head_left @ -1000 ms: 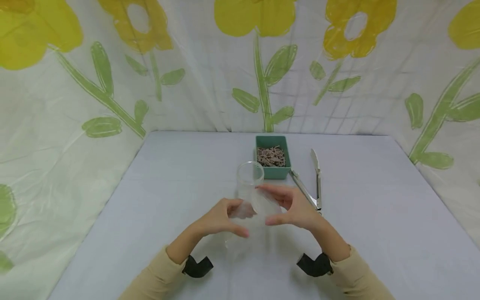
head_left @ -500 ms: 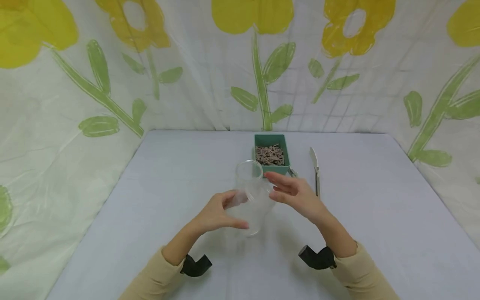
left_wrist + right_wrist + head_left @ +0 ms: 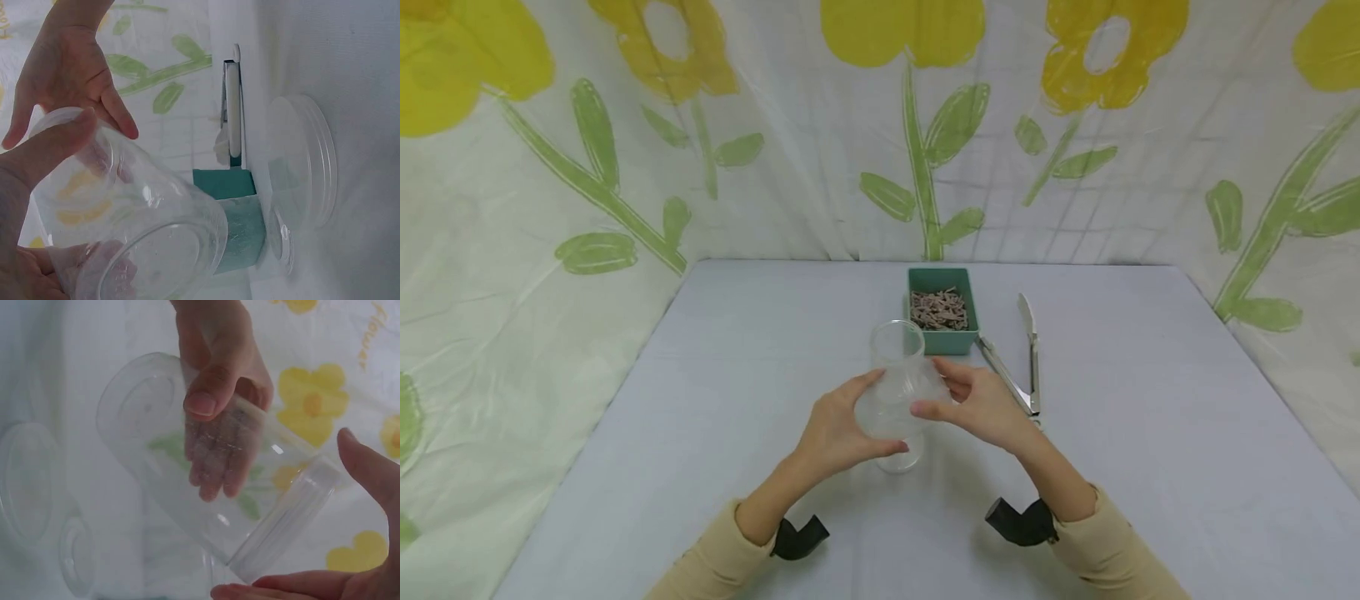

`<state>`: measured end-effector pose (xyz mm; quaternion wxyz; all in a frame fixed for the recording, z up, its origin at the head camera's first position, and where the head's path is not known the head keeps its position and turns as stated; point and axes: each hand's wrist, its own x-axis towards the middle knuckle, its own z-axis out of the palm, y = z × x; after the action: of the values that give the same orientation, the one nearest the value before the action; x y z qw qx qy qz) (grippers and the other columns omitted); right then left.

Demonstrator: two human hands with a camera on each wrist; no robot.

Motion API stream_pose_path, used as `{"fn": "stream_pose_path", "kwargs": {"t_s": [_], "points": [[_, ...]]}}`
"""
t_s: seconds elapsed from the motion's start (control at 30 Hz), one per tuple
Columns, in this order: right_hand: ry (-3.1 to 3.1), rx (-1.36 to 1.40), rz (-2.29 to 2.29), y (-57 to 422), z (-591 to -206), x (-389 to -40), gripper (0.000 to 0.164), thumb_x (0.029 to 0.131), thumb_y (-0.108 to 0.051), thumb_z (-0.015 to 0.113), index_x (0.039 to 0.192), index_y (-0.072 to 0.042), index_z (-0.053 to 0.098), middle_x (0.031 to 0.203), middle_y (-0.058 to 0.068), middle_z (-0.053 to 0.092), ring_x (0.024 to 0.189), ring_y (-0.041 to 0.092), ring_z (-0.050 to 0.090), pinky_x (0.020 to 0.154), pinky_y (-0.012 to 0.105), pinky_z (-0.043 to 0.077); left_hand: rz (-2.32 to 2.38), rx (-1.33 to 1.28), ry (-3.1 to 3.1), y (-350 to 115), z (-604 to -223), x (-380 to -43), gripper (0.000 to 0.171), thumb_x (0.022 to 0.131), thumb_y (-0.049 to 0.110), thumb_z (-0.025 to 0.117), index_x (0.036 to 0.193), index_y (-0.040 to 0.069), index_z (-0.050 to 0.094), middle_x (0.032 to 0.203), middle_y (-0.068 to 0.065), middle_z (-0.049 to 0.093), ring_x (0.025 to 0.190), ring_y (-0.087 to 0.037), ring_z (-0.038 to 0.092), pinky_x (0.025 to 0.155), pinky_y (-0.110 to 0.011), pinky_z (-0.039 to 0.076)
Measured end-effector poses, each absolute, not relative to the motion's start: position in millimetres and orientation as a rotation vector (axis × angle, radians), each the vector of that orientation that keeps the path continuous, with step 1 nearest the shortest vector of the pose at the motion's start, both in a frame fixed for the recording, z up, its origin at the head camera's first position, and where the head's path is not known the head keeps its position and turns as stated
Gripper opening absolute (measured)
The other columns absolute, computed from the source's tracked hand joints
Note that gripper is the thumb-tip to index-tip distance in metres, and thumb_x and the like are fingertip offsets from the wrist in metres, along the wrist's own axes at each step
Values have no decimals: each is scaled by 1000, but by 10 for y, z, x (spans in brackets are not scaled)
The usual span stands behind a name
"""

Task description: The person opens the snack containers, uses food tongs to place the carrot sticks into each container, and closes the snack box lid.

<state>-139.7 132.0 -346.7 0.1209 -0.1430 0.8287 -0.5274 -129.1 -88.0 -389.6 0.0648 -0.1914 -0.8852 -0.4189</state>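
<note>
A clear plastic jar [image 3: 895, 392] is held tilted above the table, its open mouth pointing away from me. My left hand [image 3: 842, 425] grips its lower body, thumb on the near side, fingers wrapped behind [image 3: 219, 381]. My right hand [image 3: 977, 404] sits at the jar's right side near the mouth end, thumb and fingers loosely spread around it; the right wrist view shows small gaps between them and the rim [image 3: 294, 519]. A clear round lid [image 3: 901, 460] lies flat on the table just below the jar, also visible in the left wrist view as the lid [image 3: 303, 162].
A teal tray [image 3: 913, 287] with small brown pieces stands beyond the jar. Metal tongs [image 3: 1033, 358] lie to the tray's right. The grey table [image 3: 1150, 417] is bounded by flower-print curtains [image 3: 550, 208] at the back and both sides.
My right hand lifted off the jar and opened toward the tray, then came back beside the jar. The left hand kept hold and shifted the jar slightly away from me.
</note>
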Motion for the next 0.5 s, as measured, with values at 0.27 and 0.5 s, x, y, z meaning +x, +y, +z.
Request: {"fn": "stream_pose_path", "kwargs": {"t_s": [0.27,0.5], "points": [[2317,-475,-1645,1369,-3477,-1418,73,86,-26,75,142,9,42,143,25,44,127,37,48,97,42,47,-1239,-592,-2660,-900,-3884,-1273,86,58,24,94,131,-2,57,126,-19,62,112,-35,60,89,-51,51],[2219,-732,-1657,1494,-3485,-1438,80,80,-17,81,141,11,40,146,26,41,131,39,43,102,38,41,-1510,-694,-2765,-987,-3825,-1288,88,60,24,93,135,-2,55,130,-18,59,114,-33,58,91,-51,49]]}}
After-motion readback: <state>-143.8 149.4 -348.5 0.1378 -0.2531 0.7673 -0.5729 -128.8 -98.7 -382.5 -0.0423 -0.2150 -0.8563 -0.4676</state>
